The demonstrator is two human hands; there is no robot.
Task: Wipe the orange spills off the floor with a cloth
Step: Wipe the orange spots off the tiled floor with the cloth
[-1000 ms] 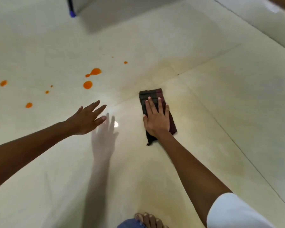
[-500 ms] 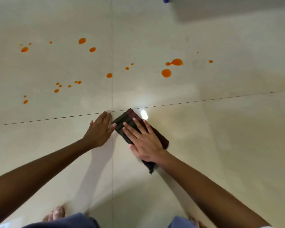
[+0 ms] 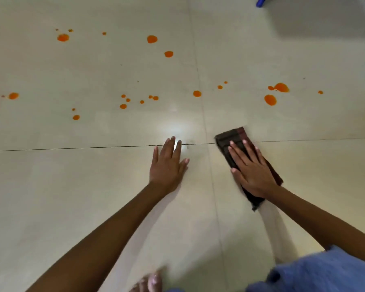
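The right hand (image 3: 252, 171) lies flat with fingers spread on a dark folded cloth (image 3: 234, 139), pressing it to the floor (image 3: 72, 197) rather than clenching it; the cloth's far edge crosses the tile seam (image 3: 72, 148). The left hand (image 3: 168, 163) rests open-palmed on bare tile just beside, holding nothing. Beyond the seam, clear tile separates the cloth from the orange spills (image 3: 270, 100), which scatter leftward across the far tiles.
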